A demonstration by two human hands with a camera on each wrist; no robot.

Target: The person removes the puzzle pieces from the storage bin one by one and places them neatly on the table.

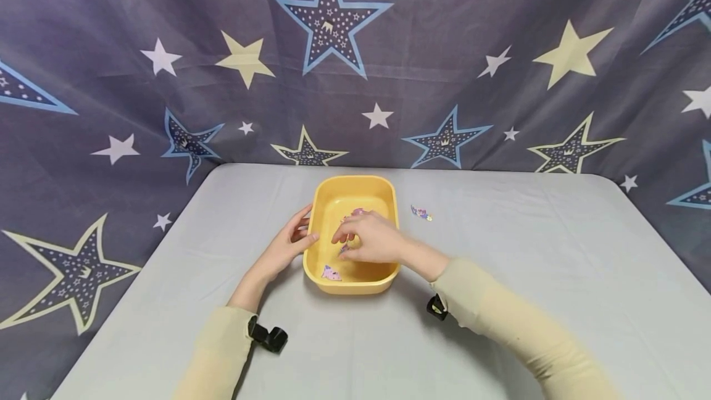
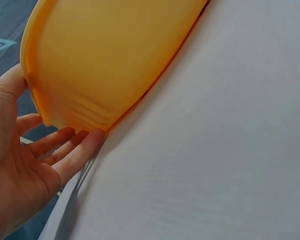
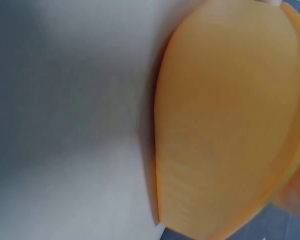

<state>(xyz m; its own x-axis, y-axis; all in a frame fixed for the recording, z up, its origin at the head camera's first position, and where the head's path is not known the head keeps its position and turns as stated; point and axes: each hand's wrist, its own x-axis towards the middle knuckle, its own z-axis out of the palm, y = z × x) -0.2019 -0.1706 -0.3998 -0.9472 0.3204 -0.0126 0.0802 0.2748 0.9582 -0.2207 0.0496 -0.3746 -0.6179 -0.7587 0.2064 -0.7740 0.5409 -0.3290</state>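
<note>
text: none readable | labels, brands: none readable | numbers, signs: none readable

The outer wall of a yellow container [image 3: 225,115] fills much of the view, its base resting on the pale tabletop [image 3: 70,110]. A blurred part of the right hand [image 3: 296,189] shows past the container's rim. Near the container's lower corner, the tabletop's edge gives way to dark cloth [image 3: 275,222].

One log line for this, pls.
left hand: grips yellow bin | right hand: inside bin, near small pieces | table: one loose piece right of bin
</note>
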